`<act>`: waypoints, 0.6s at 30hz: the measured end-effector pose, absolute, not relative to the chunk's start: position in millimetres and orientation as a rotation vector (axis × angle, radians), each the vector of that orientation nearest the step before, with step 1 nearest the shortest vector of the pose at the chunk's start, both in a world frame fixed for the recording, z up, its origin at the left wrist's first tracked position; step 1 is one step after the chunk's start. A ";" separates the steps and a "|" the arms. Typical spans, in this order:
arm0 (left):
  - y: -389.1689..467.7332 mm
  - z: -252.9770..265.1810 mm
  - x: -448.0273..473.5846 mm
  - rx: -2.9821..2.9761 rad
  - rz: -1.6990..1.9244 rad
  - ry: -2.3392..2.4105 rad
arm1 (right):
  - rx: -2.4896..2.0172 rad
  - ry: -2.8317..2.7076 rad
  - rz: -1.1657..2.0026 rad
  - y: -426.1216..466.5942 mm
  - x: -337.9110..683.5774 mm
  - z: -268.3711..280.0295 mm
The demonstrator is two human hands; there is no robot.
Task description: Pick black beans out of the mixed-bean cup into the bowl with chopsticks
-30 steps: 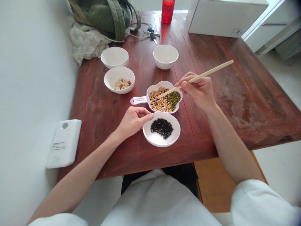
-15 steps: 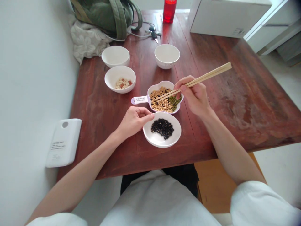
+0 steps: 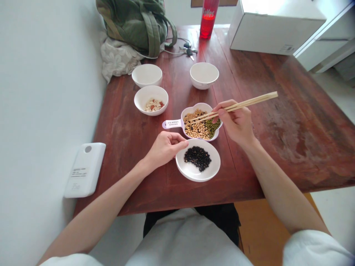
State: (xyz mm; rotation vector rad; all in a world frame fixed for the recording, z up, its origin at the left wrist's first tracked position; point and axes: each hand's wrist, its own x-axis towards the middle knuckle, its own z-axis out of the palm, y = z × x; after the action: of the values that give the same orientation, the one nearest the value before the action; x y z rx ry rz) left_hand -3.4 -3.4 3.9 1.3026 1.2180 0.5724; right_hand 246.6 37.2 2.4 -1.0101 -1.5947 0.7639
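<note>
My left hand (image 3: 165, 148) pinches the rim of a white bowl (image 3: 186, 173) that holds black beans (image 3: 198, 158). My right hand (image 3: 237, 120) is closed round a pair of wooden chopsticks (image 3: 256, 99). Their tips are in a flower-shaped, lilac-edged dish (image 3: 191, 110), among yellow soybeans (image 3: 198, 130) with some black beans scattered in them. Green mung beans (image 3: 213, 127) fill the dish's right side, partly behind my right fingers. Whether the tips grip a bean is too small to tell. A handle (image 3: 172, 124) with a printed label sticks out to the left of the dish.
Beyond the dish stand a white bowl (image 3: 140, 105) with pale and reddish pieces and two more white bowls, one at left (image 3: 146, 75) and one at right (image 3: 204, 76). Farther back are a green bag (image 3: 130, 29), keys (image 3: 190, 51), a red bottle (image 3: 207, 26) and a white box (image 3: 266, 33). A white device (image 3: 85, 170) lies by the wall.
The whole scene has shifted slightly right and down in the view. My left hand keeps its hold on the bowl, and the chopstick tips remain among the soybeans.
</note>
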 end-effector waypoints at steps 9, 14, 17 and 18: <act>-3.5 4.0 -3.4 1.306 0.568 1.211 | -1.107 -1.727 0.612 38.8 250.9 -3.0; -3.7 2.9 -3.6 1.317 0.568 1.213 | -1.104 -1.731 0.599 38.7 250.6 -3.4; -3.6 3.0 -3.8 1.322 0.564 1.214 | -1.108 -1.731 0.589 38.9 250.4 -3.2; -3.6 3.2 -3.9 1.322 0.564 1.213 | -1.111 -1.734 0.581 39.0 250.3 -3.2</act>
State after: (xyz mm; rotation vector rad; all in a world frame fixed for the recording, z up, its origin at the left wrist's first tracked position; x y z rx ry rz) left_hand -3.9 -3.6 3.2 1.3223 1.2131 0.5643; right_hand 250.3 39.0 -3.2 -1.1108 -1.7335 0.5810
